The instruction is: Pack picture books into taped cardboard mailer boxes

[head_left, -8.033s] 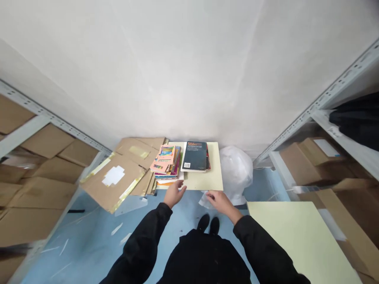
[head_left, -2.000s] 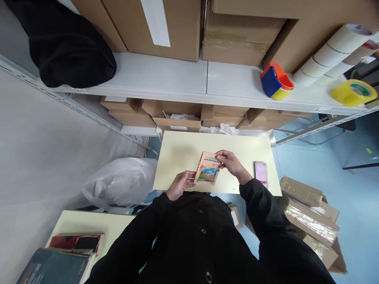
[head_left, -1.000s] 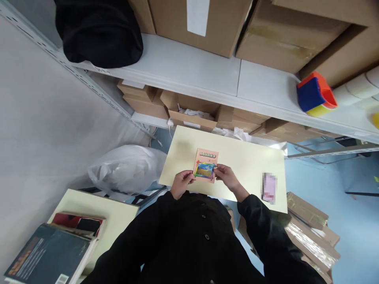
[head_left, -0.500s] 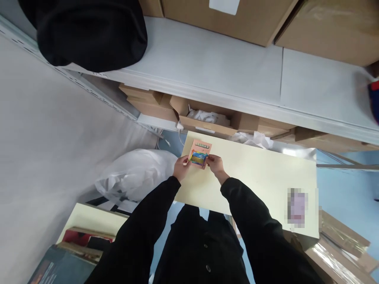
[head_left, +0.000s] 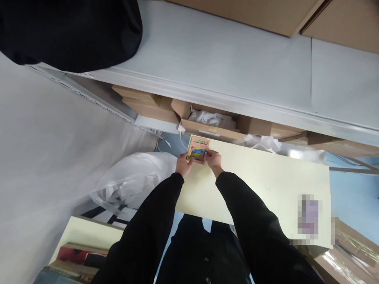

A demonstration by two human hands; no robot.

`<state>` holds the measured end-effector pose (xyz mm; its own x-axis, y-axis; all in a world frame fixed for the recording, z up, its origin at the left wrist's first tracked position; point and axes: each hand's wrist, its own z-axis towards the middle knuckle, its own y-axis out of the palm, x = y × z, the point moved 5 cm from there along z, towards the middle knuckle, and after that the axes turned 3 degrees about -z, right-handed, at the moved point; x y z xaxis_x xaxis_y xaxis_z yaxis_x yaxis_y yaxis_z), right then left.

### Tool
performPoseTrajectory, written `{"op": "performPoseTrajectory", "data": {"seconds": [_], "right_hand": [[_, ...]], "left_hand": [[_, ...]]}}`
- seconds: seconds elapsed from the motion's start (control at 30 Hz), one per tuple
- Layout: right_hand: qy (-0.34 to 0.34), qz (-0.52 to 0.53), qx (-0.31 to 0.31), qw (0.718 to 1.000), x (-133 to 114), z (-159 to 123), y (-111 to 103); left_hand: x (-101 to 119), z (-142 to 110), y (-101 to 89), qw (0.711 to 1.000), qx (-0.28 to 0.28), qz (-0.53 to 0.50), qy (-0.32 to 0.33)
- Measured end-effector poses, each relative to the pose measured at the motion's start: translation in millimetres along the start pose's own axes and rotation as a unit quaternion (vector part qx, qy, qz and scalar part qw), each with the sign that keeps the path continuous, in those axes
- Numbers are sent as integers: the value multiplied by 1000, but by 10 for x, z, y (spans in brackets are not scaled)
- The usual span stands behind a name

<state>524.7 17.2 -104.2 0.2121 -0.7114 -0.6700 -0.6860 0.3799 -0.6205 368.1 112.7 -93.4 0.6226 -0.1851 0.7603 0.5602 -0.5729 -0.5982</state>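
Between my two hands is a small pinkish-orange booklet or card [head_left: 200, 142] with a blue and yellow picture and dark lettering near its top. My left hand [head_left: 183, 163] pinches its left edge with thumb and fingers. On the opposite edge, my right hand [head_left: 213, 158] is closed in the same way. The booklet is over the far left corner of a pale yellow table [head_left: 251, 181]; whether it rests on the top or is slightly raised, I cannot tell.
Open cardboard boxes [head_left: 216, 129] with white paper sit under a grey shelf [head_left: 225, 59]. A black bag-like item [head_left: 74, 35] lies on that shelf. Left of the table stands a translucent bag of white scraps [head_left: 133, 177]. A blurred-out purple item [head_left: 309, 215] is at right.
The camera view has shifted a little, moving the shelf and table in the picture. Both hands still grip the booklet, which sits slightly nearer the table's far edge.
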Motion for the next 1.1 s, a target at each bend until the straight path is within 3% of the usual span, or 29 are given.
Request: {"op": "performPoseTrajectory", "data": {"seconds": [0.17,0.43,0.63,0.9,1.1], "right_hand": [[-16,-6,26,1000,-18,-16,-22],[20,-16,12,1000,126,-112,-101],[6,-26,0,1000,252,-186,-170],[17,-21,-46,999,375,-421,-257],[-32,-3,-92,995,411,-955,-647]], "left_hand": [[-7,16,30,1000,-12,14,-9],[32,27,32,1000,-10,18,8],[20,-48,38,1000,-3,2,-2],[-86,-279,-1,998,24,-11,-58],[84,-806,23,997,-62,44,-31]]}}
